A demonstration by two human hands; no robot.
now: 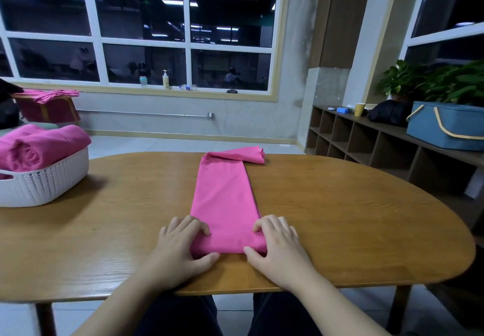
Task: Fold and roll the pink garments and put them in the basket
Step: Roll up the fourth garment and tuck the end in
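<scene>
Pink garment (225,199): folded into long strip, flat at centre of wooden bench (340,217), far end flopped to the right. Left hand (178,252) & right hand (277,246) each pinch a near corner, fingers curled on the cloth. White woven basket (42,186), far left on bench, holds rolled pink garments (39,144).

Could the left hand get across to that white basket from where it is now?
Probably yes. The left hand grips the near end of the folded pink garment, and only bare table lies between it and the white basket on that same side. It would have to let go first.
</scene>
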